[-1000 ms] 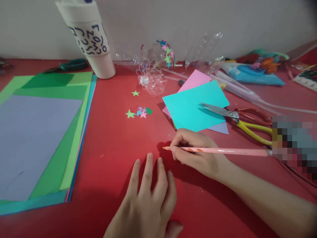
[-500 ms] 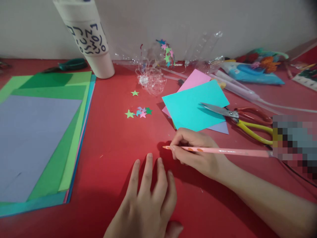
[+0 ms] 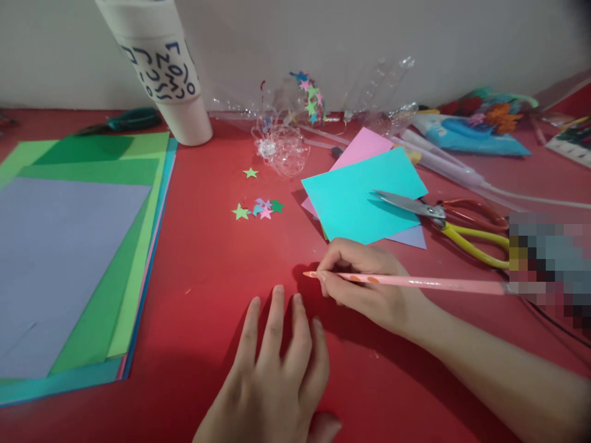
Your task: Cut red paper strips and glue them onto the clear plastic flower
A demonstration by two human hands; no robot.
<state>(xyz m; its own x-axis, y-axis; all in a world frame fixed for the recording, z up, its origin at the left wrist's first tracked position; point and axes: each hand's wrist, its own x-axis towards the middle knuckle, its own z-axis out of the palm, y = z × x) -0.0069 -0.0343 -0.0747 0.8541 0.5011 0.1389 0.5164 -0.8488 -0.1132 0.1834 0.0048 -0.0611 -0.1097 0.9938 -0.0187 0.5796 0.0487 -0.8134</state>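
Note:
My right hand [image 3: 364,280] pinches a pink pencil [image 3: 425,282] near its orange tip, which points left just above or on the red table [image 3: 198,320]. Fingers spread, my left hand [image 3: 277,369] rests palm down on the table and holds nothing. Beyond my hands lie several small paper stars [image 3: 265,212] in a cluster, with one light green star [image 3: 250,173] apart from them. A turquoise paper sheet [image 3: 355,197] tops a few coloured pieces behind my right hand. Scissors [image 3: 443,215] with red and yellow handles lie partly across it.
A stack of coloured paper [image 3: 69,264] covers the left side. Behind it stand a white cup [image 3: 161,67] and a dark green-handled tool [image 3: 133,119]. Tangled clear thread [image 3: 284,151], a glue gun [image 3: 443,160] and a blue packet [image 3: 471,135] lie along the back. A blurred patch hides something at right.
Both hands and the pencil stay almost where they were. The view has shifted very slightly.

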